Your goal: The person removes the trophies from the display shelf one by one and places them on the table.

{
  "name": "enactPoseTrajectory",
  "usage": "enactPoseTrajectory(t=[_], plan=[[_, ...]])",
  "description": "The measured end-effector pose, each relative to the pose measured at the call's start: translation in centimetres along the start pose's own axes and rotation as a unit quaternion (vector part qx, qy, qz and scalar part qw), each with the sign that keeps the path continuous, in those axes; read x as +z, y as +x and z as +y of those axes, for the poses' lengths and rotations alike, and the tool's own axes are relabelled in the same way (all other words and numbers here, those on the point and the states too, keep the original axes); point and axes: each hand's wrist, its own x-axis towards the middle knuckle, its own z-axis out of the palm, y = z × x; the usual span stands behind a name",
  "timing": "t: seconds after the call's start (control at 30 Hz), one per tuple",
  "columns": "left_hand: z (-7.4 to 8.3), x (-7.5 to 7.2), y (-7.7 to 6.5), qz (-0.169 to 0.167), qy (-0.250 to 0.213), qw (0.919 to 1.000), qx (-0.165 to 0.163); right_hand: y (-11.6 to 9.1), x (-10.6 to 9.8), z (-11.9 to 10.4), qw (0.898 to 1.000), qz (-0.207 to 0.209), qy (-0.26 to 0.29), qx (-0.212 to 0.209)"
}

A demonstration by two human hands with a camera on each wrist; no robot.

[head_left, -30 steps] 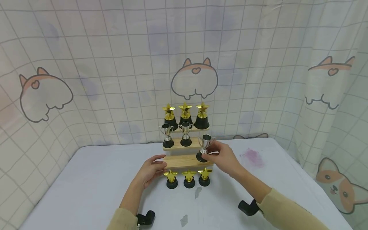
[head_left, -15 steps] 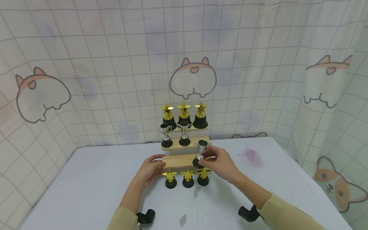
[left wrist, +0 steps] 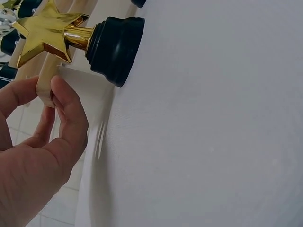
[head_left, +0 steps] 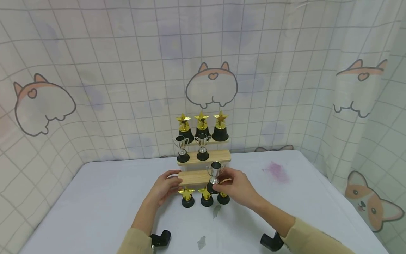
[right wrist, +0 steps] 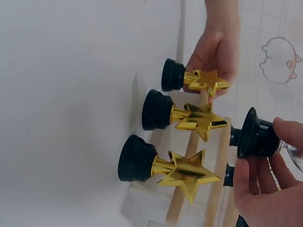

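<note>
On white table [head_left: 104,201], wide & cloth-covered: pink stain [head_left: 276,172] nr back R, grey patches [head_left: 201,242], 2 vis., toward front. Nr back edge, approx. ctr: stepped wooden rack [head_left: 192,177], 3 tiers vis. Just in front, directly on tbl: row of 3 short star trophies [head_left: 207,201], gold w/ blk bases, upright. On top tier: 3 tall star trophies [head_left: 201,124], also gold/blk. On mid tier: 2 silver cups [head_left: 202,141], blk bases, L & ctr.

Head view facing forward-down, wrist views close, sideways (wooden shelf [head_left: 192,177] shared)
</note>
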Motion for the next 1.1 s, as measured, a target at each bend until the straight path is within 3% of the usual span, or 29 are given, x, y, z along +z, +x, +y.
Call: enactPoseTrajectory(t=[0.57, 1.1], plan=[[0.3, 0.1, -0.1, -0.001, 0.007, 1.0000, -0.006, -0.7, 2.0, 0.2, 0.999, -0.028, 0.009, -0.034], [0.1, 0.2, 0.0, 0.003, 0.006, 1.0000, -0.002, -1.4, 4.2, 0.9, 0.998, -0.059, 0.025, -0.017]])
